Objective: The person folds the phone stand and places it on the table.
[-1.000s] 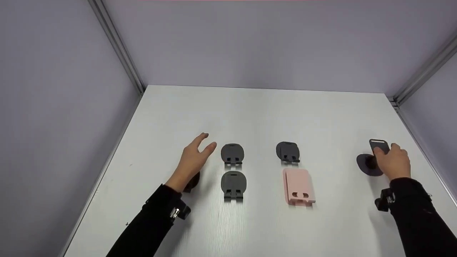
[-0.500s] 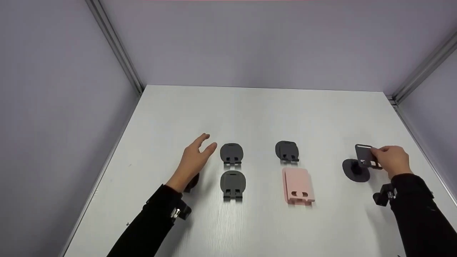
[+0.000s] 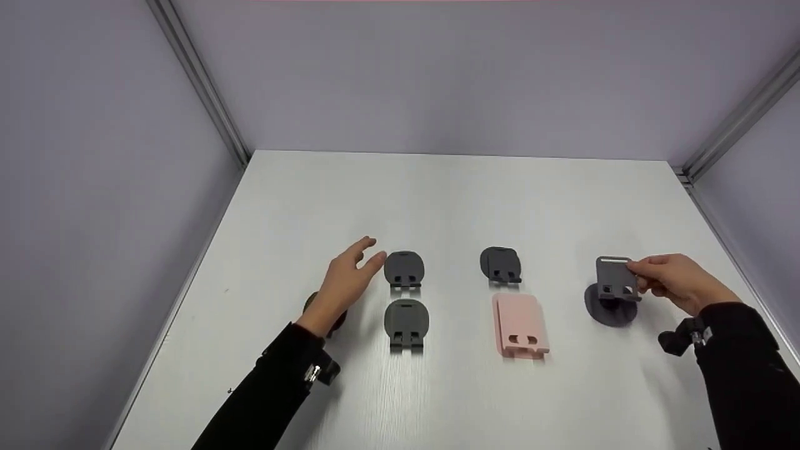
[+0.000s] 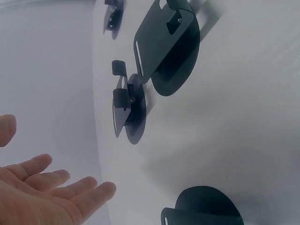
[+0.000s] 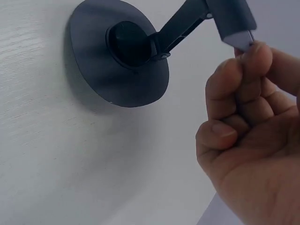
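Note:
In the head view my right hand point(image 3: 678, 281) pinches the side edge of a dark grey phone stand point(image 3: 614, 275). Its plate stands raised above a round base, which appears to rest on the table. The right wrist view shows that base point(image 5: 93, 61), a hinged arm and my fingertips at the plate's corner. My left hand point(image 3: 347, 278) hovers with spread fingers, holding nothing, partly covering another dark stand point(image 3: 340, 320). Close to its thumb are two folded grey phone stands point(image 3: 404, 267), one in front of the other. The left wrist view shows the hand point(image 4: 51, 197) apart from the stands.
A folded pink phone stand point(image 3: 524, 322) lies right of centre, with another grey phone stand point(image 3: 500, 264) behind it. All are on a white table point(image 3: 450, 200), enclosed by pale panels point(image 3: 450, 81) at the back and sides.
My right hand has shifted the phone stand leftward and turned it, so its plate now faces the front. The left hand has moved slightly right.

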Demonstrator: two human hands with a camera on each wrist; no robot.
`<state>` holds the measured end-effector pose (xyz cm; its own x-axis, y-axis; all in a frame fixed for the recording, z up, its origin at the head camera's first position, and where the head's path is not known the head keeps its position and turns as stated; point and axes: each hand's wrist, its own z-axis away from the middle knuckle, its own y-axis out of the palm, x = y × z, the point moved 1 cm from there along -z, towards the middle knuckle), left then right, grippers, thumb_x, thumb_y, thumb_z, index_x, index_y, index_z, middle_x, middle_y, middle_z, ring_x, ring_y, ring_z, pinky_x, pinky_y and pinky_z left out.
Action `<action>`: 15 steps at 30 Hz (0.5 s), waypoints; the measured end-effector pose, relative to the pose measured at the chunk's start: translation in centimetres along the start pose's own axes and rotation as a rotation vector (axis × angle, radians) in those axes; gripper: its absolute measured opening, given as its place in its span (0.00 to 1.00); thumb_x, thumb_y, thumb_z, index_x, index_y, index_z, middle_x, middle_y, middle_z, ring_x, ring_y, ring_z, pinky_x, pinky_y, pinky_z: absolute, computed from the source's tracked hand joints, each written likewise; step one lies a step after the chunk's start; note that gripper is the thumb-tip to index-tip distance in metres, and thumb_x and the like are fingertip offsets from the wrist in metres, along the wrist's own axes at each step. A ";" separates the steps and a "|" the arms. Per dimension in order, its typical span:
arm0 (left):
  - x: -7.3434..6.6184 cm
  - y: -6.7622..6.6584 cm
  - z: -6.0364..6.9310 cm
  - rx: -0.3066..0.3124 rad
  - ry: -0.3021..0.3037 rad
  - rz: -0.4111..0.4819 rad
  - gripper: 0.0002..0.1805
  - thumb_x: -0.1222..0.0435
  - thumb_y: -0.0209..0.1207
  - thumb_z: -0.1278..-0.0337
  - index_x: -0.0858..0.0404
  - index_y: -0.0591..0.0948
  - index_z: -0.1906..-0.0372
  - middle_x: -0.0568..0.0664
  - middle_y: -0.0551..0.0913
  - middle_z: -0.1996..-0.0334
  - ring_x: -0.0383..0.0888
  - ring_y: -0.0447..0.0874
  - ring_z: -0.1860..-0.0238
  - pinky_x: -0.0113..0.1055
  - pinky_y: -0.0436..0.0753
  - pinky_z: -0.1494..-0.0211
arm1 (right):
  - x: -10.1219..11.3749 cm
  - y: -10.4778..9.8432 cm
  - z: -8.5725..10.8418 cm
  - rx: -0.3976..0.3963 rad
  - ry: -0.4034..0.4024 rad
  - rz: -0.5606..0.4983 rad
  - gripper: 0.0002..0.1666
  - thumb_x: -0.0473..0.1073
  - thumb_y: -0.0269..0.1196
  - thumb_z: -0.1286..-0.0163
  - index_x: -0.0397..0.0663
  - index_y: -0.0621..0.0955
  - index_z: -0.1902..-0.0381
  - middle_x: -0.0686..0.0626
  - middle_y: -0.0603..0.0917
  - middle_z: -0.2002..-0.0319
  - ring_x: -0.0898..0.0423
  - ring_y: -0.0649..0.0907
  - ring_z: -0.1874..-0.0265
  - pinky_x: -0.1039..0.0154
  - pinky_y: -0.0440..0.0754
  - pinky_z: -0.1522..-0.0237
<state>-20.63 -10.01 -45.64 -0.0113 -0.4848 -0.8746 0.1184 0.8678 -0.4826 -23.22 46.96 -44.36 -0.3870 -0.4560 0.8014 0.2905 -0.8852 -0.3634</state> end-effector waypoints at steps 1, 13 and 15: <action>-0.1 0.1 0.0 0.003 0.000 0.002 0.32 0.49 0.54 0.24 0.59 0.68 0.24 0.55 0.63 0.22 0.59 0.64 0.24 0.56 0.68 0.26 | 0.2 0.1 0.0 0.007 -0.018 0.007 0.13 0.49 0.58 0.20 0.47 0.82 0.61 0.58 0.79 0.77 0.62 0.73 0.72 0.68 0.71 0.68; -0.4 1.0 -0.4 0.033 0.015 -0.001 0.33 0.47 0.55 0.26 0.58 0.70 0.25 0.57 0.70 0.26 0.58 0.66 0.25 0.57 0.67 0.26 | 3.9 2.3 0.0 0.018 -0.190 0.082 0.18 0.50 0.58 0.20 0.39 0.79 0.61 0.57 0.80 0.76 0.58 0.70 0.73 0.64 0.69 0.65; -0.6 1.2 -0.5 0.042 0.027 0.004 0.33 0.47 0.55 0.26 0.59 0.69 0.25 0.56 0.70 0.26 0.58 0.66 0.25 0.56 0.67 0.25 | 4.7 2.7 -0.1 0.018 -0.207 0.095 0.19 0.50 0.59 0.21 0.37 0.79 0.59 0.57 0.81 0.76 0.58 0.71 0.72 0.64 0.69 0.65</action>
<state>-20.95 -8.60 -45.71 -0.0373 -0.4778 -0.8777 0.1605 0.8640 -0.4772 -24.34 42.43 -41.65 -0.1703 -0.5069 0.8450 0.3334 -0.8366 -0.4347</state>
